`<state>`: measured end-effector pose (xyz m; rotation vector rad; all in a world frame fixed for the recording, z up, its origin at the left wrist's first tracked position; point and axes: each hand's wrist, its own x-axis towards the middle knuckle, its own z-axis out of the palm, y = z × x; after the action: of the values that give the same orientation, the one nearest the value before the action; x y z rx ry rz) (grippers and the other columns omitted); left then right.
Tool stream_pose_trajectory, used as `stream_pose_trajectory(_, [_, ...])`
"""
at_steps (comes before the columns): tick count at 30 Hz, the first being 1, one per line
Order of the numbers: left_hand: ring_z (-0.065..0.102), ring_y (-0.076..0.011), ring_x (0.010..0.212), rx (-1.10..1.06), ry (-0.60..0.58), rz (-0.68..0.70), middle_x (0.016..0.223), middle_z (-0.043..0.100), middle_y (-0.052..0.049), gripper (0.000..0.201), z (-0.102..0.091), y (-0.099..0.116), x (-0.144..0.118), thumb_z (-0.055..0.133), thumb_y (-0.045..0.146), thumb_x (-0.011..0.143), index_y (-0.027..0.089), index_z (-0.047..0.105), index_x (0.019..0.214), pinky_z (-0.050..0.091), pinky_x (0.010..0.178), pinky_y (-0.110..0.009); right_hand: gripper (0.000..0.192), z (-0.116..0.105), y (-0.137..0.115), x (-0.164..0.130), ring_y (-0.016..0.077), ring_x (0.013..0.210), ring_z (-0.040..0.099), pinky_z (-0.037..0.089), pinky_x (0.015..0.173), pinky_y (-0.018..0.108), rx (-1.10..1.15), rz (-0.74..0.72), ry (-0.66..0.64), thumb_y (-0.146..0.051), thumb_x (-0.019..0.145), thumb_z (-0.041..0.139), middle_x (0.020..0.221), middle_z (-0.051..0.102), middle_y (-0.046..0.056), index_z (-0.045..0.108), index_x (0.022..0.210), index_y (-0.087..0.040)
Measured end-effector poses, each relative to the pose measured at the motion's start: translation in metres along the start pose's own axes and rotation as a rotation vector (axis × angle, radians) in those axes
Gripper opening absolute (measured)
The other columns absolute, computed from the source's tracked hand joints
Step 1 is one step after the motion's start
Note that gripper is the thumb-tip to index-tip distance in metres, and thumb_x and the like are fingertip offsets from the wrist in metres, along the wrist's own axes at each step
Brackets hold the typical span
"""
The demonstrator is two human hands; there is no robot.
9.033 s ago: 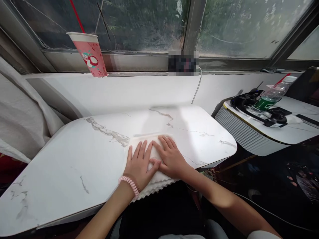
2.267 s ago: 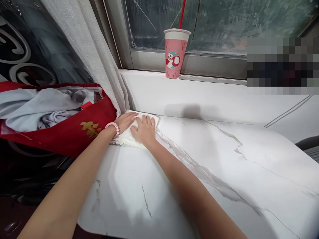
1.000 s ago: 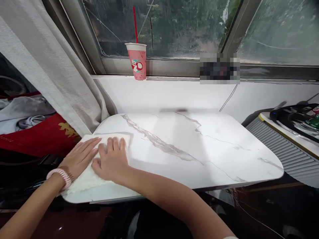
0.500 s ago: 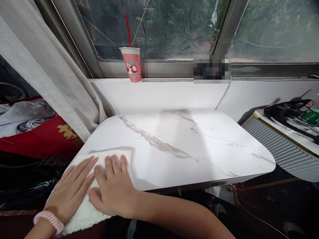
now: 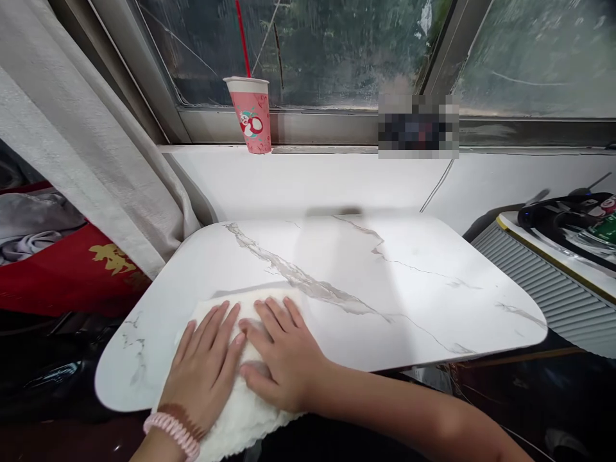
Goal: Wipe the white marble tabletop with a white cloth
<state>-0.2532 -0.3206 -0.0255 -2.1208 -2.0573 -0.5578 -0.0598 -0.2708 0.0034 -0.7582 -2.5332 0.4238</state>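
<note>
A white cloth [image 5: 231, 423] lies flat on the white marble-patterned table [image 5: 346, 269], with its near part hanging over the front edge. My left hand [image 5: 205, 362], with a pink coiled band at the wrist, rests palm down on the cloth's left side, fingers stretched out. Beside it, my right hand [image 5: 283, 359] presses on the cloth's right side, fingers spread and pointing away from me. The thumbs are close to each other. Neither hand is wrapped around anything.
On the window sill stands a pink paper cup [image 5: 254, 122] with a red straw. A curtain [image 5: 110, 141] hangs at the left, above a red bag [image 5: 72, 269]. At the right is a ribbed grey-white unit [image 5: 543, 282] with items on top. Blurred pixels hide something on the sill.
Both hands and the cloth have slid to the right along the table, uncovering its rounded left corner. The view has shifted slightly.
</note>
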Motion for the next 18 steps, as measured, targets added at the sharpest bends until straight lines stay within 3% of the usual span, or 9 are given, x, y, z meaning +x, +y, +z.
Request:
stream_pose_trajectory(4, [0.039,-0.0261,0.142,-0.008,-0.068,-0.002,0.15,0.049,-0.009,0.056,0.002,-0.007,0.022,0.024,0.043,0.1,0.019,0.041,0.149,0.026,0.119,-0.051,0.058,0.003,0.013,0.015,0.0344,0.146,0.027,0.016,0.121,0.056,-0.036,0.014,-0.005,-0.047,0.097,0.045,0.155,0.037,0.019,0.045,0.145,-0.014])
stream_pose_trajectory(7, [0.038,-0.0272,0.142,-0.001,-0.111,0.011,0.149,0.049,-0.011,0.06,0.006,-0.019,0.053,0.022,0.046,0.099,0.017,0.045,0.145,0.026,0.119,-0.052,0.058,0.009,0.03,0.042,0.0343,0.145,0.028,0.016,0.12,0.056,-0.079,0.037,-0.004,-0.047,0.096,0.046,0.155,0.037,0.018,0.045,0.145,-0.015])
stream_pose_trajectory(12, [0.04,-0.0274,0.141,0.018,-0.151,-0.071,0.149,0.049,-0.013,0.06,0.019,-0.043,0.129,0.023,0.043,0.096,0.014,0.049,0.141,0.026,0.118,-0.052,0.056,0.013,0.073,0.104,0.0311,0.144,0.03,0.015,0.121,0.052,-0.134,0.037,-0.051,-0.045,0.097,0.049,0.154,0.039,0.016,0.046,0.144,-0.016])
stream_pose_trajectory(18, [0.043,-0.0243,0.138,-0.025,-0.184,-0.017,0.147,0.052,-0.01,0.057,0.041,-0.072,0.219,0.027,0.044,0.095,0.016,0.05,0.138,0.027,0.118,-0.048,0.056,0.013,0.12,0.168,0.0291,0.147,0.025,0.012,0.121,0.05,-0.176,0.145,-0.06,-0.045,0.099,0.043,0.157,0.034,0.015,0.042,0.147,-0.015])
